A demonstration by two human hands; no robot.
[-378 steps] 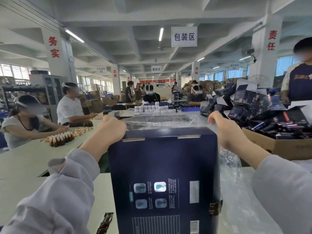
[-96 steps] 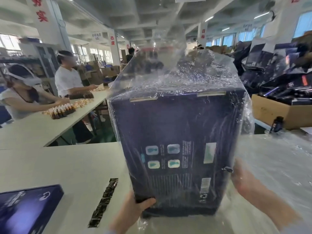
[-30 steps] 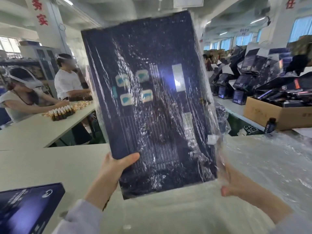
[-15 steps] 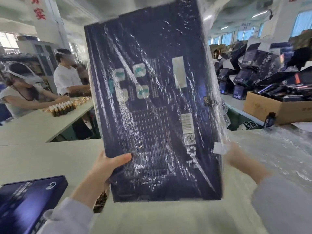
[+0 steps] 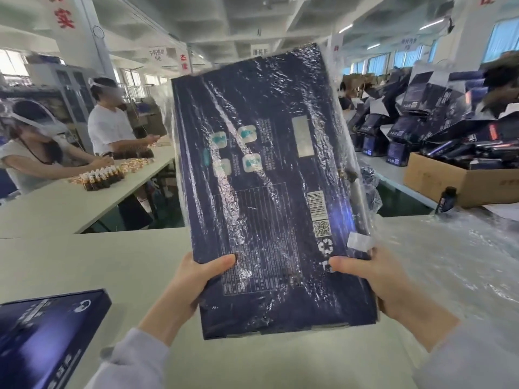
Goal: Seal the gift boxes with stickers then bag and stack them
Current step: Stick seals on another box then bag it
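"Plastic, a thin clear bag (image 5: 368,186), covers the dark blue gift box (image 5: 266,192) on all sides that I can see. The box is in the air, upright and a little tilted, over the near part of the table (image 5: 98,262), in the middle of the view."

"Who holds it, and how?"

"Both hands, at the two near corners. The left hand (image 5: 193,279) has its thumb on the printed face and the other fingers go behind. The right hand (image 5: 376,279) does the same at the right corner. So both are clamped on the box through the bag."

"Will it be easy to handle?"

"I think the box is stiff and flat, and not very heavy, because it is carried high by one end only. But the film looks wrinkled and, in my judgement, slippery, so it can slide over the cardboard. Better to take hold at edges and corners, where cardboard is strong, not on the wide face."

"What can you not see?"

"The fingers behind the box are hidden. The far end of the bag is hard to make out, so I cannot tell if it is closed. A small white tab (image 5: 359,241) sits just beside the right thumb; whether it is a sticker, I cannot say. A second box (image 5: 47,332) at the near left is cut off by the frame."
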